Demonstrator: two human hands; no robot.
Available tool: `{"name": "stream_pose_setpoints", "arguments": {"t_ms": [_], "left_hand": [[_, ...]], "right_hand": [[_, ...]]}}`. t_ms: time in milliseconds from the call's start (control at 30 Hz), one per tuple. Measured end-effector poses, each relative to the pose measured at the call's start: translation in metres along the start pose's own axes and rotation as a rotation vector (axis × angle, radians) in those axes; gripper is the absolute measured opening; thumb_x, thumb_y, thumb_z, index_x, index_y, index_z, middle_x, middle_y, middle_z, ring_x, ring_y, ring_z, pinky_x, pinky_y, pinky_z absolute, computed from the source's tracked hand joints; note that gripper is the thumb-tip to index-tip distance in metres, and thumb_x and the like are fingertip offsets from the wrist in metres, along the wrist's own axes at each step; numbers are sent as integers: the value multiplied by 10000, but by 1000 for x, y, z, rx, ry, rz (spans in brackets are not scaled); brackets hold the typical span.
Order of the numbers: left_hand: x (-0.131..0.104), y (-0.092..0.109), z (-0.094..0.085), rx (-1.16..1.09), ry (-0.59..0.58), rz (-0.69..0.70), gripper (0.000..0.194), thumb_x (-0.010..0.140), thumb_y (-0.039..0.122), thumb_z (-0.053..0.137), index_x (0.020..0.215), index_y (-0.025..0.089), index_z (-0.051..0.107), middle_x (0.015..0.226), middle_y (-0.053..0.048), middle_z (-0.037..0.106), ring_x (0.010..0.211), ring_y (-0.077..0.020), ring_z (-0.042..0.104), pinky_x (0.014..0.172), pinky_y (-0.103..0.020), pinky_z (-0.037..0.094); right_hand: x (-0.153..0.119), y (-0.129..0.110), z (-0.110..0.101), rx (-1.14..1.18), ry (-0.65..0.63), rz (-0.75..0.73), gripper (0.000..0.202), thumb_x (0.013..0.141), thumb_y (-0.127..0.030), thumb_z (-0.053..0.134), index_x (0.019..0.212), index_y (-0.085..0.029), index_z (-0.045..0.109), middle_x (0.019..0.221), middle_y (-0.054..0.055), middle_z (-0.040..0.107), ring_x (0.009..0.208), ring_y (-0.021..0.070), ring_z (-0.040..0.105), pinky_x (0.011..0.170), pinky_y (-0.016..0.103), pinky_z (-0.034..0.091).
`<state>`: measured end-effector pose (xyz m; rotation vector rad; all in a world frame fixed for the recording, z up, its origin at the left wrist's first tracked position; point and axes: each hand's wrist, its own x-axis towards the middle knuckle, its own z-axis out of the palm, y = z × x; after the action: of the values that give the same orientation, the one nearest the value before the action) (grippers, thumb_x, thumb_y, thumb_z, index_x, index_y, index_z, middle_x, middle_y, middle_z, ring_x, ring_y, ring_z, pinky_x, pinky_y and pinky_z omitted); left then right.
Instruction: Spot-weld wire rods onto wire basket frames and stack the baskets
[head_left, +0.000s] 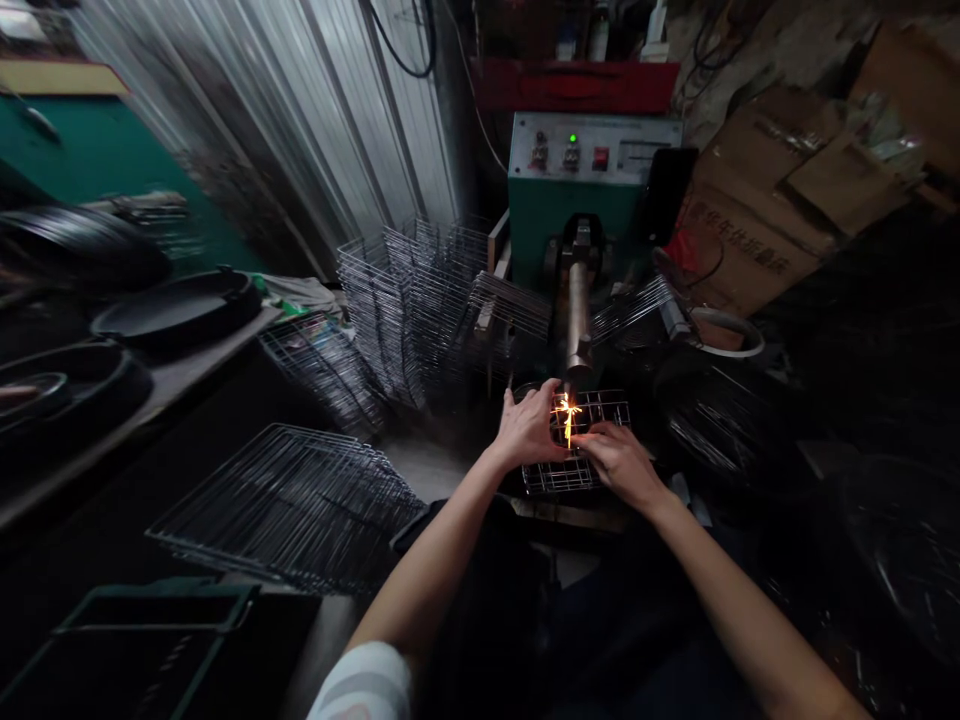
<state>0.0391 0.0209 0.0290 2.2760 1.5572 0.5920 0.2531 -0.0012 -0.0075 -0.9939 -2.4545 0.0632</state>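
A wire basket (562,478) sits beneath the metal arm (578,310) of a green spot welding machine (529,215). Orange sparks (568,412) fly where the arm's tip meets the wires. On the basket's left side, my left hand (531,428) grips the wire frame, its fingers reaching up near the tip. My right hand (616,460) is closed at the near right part of the basket, its fingertips close to the sparks. Whether those fingers also pinch a small part is hidden.
Stacked wire racks (409,310) stand left of the machine, and a pile of flat wire grids (289,510) lies nearer me. A cardboard box (757,235) leans at the right. Black round trays (176,308) rest on the left bench. Bundled wire pieces (630,310) flank the arm.
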Motion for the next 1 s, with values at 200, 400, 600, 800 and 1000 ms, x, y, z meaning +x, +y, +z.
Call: {"name": "stream_pose_setpoints", "arguments": {"t_ms": [200,400,600,800,1000], "left_hand": [[13,-5,0,27,4,32,1148,556,529,793,1476,249,167,1348,-142,597,1283,-370,521,1139,-738,123],[36,-12,-9,70,-50,-5,1179,533,515,825,1477,254,168,1385,-161,570,1288,-385,523,1143,-710,147],[48,-20,-8,77,-25,11,1190,540,515,822,1481,237,148,1322,-169,610,1250,-387,551,1112,-726,184],[69,-29,-16,124,-52,13,1173,535,480,819,1473,222,164,1315,-177,610,1233,-398,561,1074,-743,239],[73,-30,-22,120,-81,30,1170,547,496,813,1478,235,153,1332,-167,602,1240,-393,556,1075,-738,245]], "right_hand": [[7,-2,5,-13,69,89,216,952,-128,614,1143,-220,653,1057,61,695,1045,262,567,871,379,431],[28,9,5,-135,103,218,105,931,-201,673,1023,-197,622,1037,87,644,1009,294,536,814,373,404],[29,24,7,-182,166,288,191,957,-354,658,1019,-185,595,1031,100,622,1007,299,523,800,371,371],[44,36,0,-264,65,282,100,952,-291,674,909,-210,632,969,60,607,976,269,508,781,356,323],[48,37,-3,-274,58,282,89,962,-292,654,933,-209,651,971,71,597,982,274,499,783,362,318]]}}
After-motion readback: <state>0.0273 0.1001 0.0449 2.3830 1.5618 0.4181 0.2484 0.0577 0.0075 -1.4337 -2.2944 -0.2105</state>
